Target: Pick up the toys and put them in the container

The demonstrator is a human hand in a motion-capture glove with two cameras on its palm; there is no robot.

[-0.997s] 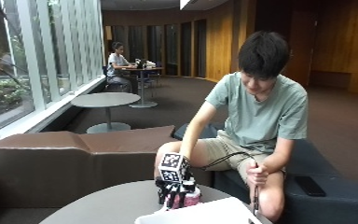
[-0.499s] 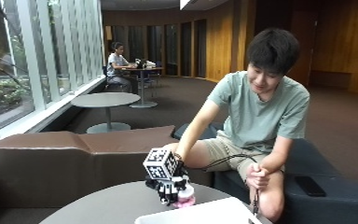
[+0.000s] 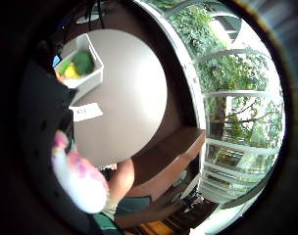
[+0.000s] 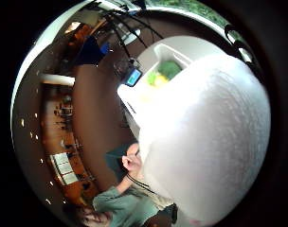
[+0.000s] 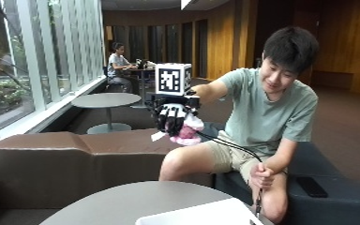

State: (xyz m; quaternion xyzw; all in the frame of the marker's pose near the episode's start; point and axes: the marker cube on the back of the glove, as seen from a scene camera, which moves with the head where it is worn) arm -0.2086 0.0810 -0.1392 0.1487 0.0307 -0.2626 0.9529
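In the outside view my gloved right hand (image 5: 170, 115) is raised well above the round table (image 5: 123, 201), fingers curled round a pink and white plush toy (image 5: 187, 131). The white container (image 5: 198, 216) stands on the table at the near edge, below the hand. In the little finger side palm view the same toy (image 3: 83, 182) lies against the palm, and the container (image 3: 92, 80) far below holds a green toy (image 3: 83, 61) and a yellow toy (image 3: 70, 71). The toy's white body (image 4: 205, 137) fills much of the thumb side palm view, with the container (image 4: 178, 53) beyond it.
A brown bench (image 5: 55, 159) runs behind the table, along the window side. A white paper label (image 3: 86, 111) lies on the table beside the container. The person's bare left hand (image 5: 261, 178) rests on their knee. A dark phone (image 5: 311, 186) lies on the seat.
My hand has risen from just above the tabletop to chest height, carrying the plush toy with it.
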